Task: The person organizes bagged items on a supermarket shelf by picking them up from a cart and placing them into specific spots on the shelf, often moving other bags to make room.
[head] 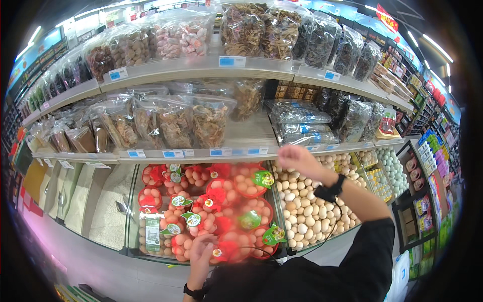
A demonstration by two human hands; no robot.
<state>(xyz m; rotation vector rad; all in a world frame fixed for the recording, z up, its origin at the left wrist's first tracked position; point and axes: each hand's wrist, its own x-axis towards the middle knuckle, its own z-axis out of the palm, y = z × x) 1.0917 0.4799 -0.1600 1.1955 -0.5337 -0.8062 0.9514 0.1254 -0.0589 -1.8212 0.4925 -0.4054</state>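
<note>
My right hand (pixel 299 160) is raised near the front edge of the lower shelf, above the bin of loose pale eggs (pixel 303 211); it is blurred, and whether its fingers hold anything cannot be told. My left hand (pixel 203 249) is bent at the front of the bin of eggs in red net bags (pixel 222 188), close to one bag; its finger contact is unclear. Round green-and-white tags hang on several bags. A black band circles each wrist. A dark cable runs past the loose eggs.
Bagged dried goods (pixel 171 120) line the lower shelf (pixel 245 130), with more on the upper shelf (pixel 196 68). Bins of white grain (pixel 109 211) stand left. Pale green eggs (pixel 390 170) and a black rack (pixel 413 211) are at right. Glass panels divide the bins.
</note>
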